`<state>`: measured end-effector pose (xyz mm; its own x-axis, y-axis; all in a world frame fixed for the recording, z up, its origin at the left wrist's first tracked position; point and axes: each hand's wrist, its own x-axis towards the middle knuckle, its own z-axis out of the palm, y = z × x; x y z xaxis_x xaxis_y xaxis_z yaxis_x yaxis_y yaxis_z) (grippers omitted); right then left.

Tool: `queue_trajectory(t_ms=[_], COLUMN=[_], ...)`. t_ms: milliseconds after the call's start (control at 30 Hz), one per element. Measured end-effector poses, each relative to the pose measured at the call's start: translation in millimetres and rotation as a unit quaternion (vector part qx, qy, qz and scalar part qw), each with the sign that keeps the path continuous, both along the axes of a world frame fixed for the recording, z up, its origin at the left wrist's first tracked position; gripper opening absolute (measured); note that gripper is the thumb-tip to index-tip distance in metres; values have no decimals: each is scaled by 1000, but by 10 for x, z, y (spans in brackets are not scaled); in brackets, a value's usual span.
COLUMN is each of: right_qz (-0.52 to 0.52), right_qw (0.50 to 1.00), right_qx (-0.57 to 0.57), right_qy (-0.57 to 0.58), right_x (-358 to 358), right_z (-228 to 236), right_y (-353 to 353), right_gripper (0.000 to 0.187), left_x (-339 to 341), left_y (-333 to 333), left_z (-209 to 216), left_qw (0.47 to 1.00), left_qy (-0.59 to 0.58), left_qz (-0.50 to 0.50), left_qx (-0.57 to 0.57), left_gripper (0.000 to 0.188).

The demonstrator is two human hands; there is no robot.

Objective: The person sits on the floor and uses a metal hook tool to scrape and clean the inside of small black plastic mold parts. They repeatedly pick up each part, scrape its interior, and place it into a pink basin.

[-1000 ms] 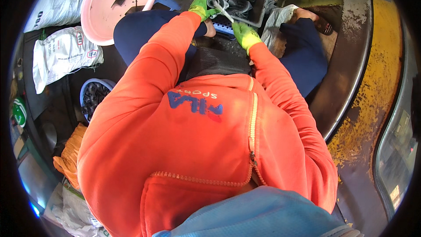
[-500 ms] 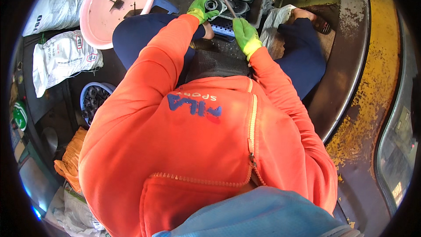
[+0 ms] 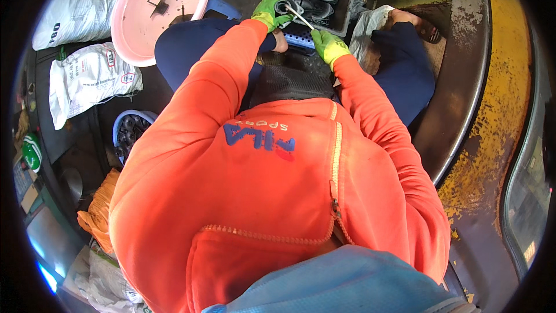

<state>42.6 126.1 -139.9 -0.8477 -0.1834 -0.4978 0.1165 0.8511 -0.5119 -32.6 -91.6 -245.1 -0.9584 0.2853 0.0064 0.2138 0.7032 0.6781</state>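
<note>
Gloved hands working a small ring-shaped part with a thin rod, above a dark parts crate.

The left hand (image 3: 271, 10), in a green glove, is clenched around a dark ring-shaped part (image 3: 282, 7) held at the near edge of the crate (image 3: 345, 17). The right hand (image 3: 328, 45), also green-gloved, grasps the lower end of a thin metal rod (image 3: 300, 16), whose tip reaches the part. A pink basin (image 3: 145, 29) sits to the left, white sacks (image 3: 87, 78) beyond it.
</note>
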Motion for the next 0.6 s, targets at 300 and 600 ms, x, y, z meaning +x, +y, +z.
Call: queue_trajectory(t_ms=[300, 600], right_qz=[14, 10], right_qw=[999, 998], right_qx=[12, -9], right_qy=[38, 69], right_x=[13, 9], right_z=[63, 90], right_y=[-17, 12], right_gripper=[49, 43], left_x=[-161, -67], left_y=[7, -18], left_z=[-614, -442], left_qw=[991, 995], left_qy=[99, 96], left_qz=[38, -3], left_qx=[82, -7], left_gripper=[70, 72])
